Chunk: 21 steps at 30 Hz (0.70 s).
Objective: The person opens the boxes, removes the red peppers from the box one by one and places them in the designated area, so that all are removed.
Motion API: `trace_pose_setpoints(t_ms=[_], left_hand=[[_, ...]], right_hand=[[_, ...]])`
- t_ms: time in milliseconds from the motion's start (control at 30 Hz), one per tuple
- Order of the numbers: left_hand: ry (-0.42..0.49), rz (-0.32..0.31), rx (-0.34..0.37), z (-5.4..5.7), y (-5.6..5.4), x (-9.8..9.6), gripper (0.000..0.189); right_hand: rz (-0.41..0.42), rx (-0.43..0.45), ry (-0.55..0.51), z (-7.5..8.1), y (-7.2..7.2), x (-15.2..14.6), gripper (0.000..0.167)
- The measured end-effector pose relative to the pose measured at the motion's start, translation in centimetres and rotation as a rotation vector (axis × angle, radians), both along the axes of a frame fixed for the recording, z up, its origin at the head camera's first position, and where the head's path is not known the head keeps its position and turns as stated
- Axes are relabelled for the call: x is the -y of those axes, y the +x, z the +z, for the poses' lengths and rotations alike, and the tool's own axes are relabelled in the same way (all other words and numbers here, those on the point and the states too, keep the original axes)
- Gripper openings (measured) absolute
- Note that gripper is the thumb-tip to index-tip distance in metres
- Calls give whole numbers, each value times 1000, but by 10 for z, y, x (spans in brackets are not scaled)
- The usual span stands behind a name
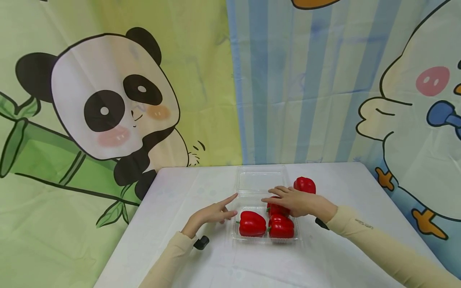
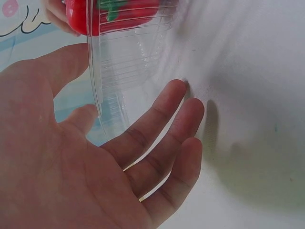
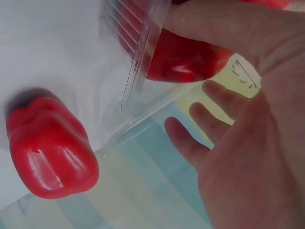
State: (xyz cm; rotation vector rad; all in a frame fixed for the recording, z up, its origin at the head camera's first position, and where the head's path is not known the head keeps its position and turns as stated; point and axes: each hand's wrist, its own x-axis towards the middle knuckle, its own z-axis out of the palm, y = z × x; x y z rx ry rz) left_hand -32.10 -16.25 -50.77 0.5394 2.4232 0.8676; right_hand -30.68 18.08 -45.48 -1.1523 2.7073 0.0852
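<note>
A clear plastic clamshell box [image 1: 248, 240] lies unfolded on the table, its lid [image 1: 262, 182] laid back at the far side. In its near half sit a red bell pepper [image 1: 253, 224] at front left, another pepper [image 1: 281, 227] at front right, and a third pepper [image 1: 275, 209] behind that one. My right hand [image 1: 299, 202] spreads over this third pepper, the thumb right at it in the right wrist view and the other fingers extended. At the box's left wall [image 2: 124, 62], my left hand [image 2: 95, 143] has its thumb and index finger by the rim, the other fingers loosely bent.
One more red pepper [image 3: 52, 152] rests on the table outside the box, beyond my right hand. The white table [image 1: 201, 188] ends at the back against a printed curtain [image 1: 194, 80] with a panda and a white bird.
</note>
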Motion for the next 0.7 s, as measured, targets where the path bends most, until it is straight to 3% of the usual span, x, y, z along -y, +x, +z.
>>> trace_pose_setpoints(t_ms=[267,700], left_hand=[[-1,2,-5,0,0,-1,76],[10,0,-4,-2,0,-1,77]], right_hand=[[47,-70,43,-1,6,6,96],[163,-155,-33,-8,3,5,90]])
